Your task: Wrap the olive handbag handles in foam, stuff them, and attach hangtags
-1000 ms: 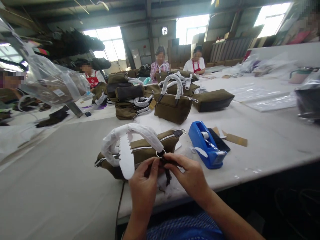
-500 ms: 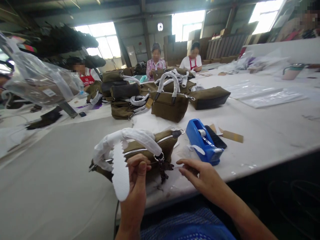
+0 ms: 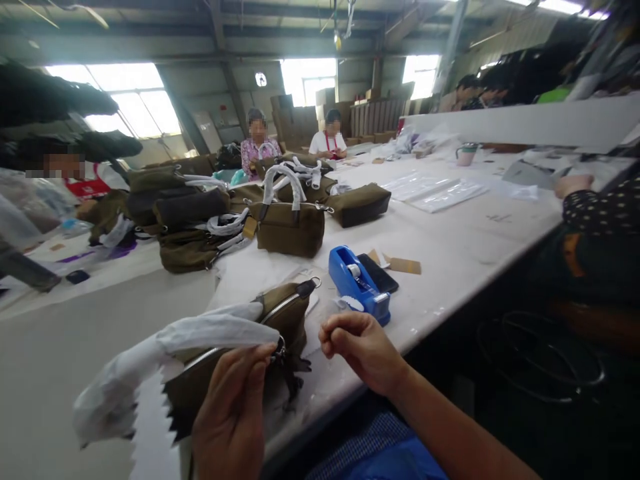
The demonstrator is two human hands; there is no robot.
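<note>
An olive-green bag (image 3: pixel 285 313) with a silver zipper lies on the table in front of me. Its handle (image 3: pixel 205 333) is wrapped in white tissue, and a white strip with a toothed edge (image 3: pixel 153 427) hangs from it at the lower left. My left hand (image 3: pixel 235 400) pinches the wrapped handle at its lower end, beside a metal ring and a dark hanging charm (image 3: pixel 293 377). To the right of the charm, my right hand (image 3: pixel 363 347) is closed in a pinch; whatever it holds is too small to make out.
A blue tape dispenser (image 3: pixel 357 287) stands beyond my right hand, with a black phone (image 3: pixel 380 273) and a brown tag (image 3: pixel 405 265) beside it. Several olive bags (image 3: pixel 293 227) are farther back. Clear plastic bags (image 3: pixel 435 190) lie at right. Co-workers sit around the table.
The view has swung right, so the bags and dispenser appear farther left. My right hand's fingers, apart before, are now pinched together. My left hand now grips the handle close to the ring.
</note>
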